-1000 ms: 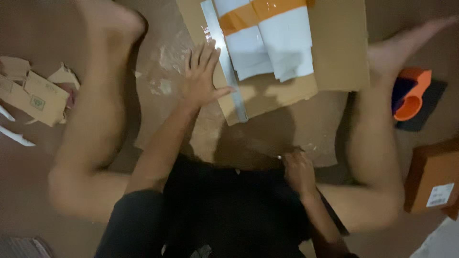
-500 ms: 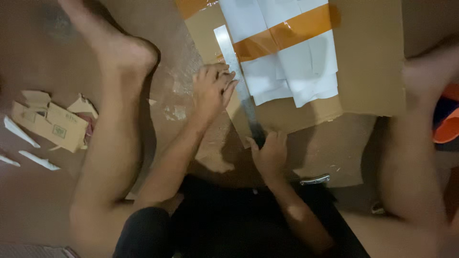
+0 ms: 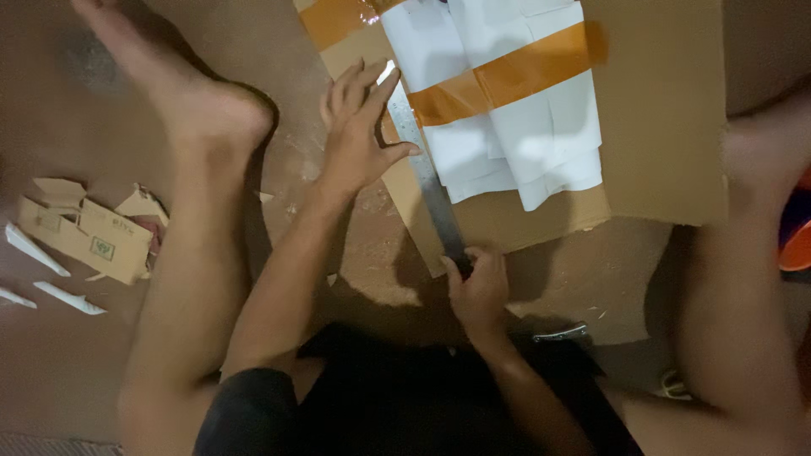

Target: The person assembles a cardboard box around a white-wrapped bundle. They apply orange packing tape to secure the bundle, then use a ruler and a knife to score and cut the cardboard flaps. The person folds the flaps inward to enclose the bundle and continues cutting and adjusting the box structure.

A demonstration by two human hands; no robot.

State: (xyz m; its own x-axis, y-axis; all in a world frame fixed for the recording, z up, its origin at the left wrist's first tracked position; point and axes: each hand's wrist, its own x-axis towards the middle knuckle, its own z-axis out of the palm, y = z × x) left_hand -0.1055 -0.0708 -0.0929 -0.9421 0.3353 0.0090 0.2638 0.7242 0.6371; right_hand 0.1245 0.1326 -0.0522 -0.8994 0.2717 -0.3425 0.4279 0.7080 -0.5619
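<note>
I sit on the floor with a flat cardboard sheet (image 3: 659,110) between my legs. White paper sheets (image 3: 507,143) lie on it under a strip of orange tape (image 3: 498,80). A long metal blade (image 3: 427,173), like a ruler or knife, lies along the sheet's left edge. My left hand (image 3: 355,135) presses flat, fingers spread, on the cardboard edge and the upper end of the blade. My right hand (image 3: 479,291) is closed around the blade's dark lower end at the sheet's near edge.
Torn cardboard pieces (image 3: 84,236) and white paper slivers (image 3: 34,249) lie on the brown floor at the left. My left leg (image 3: 194,211) and right leg (image 3: 743,295) flank the sheet. A small metal object (image 3: 557,334) lies by my right knee. An orange thing (image 3: 794,253) sits at the right edge.
My right hand moved up from my lap to the lower end of the blade and closed on it. My left hand stayed pressed on the cardboard edge. The view shifted.
</note>
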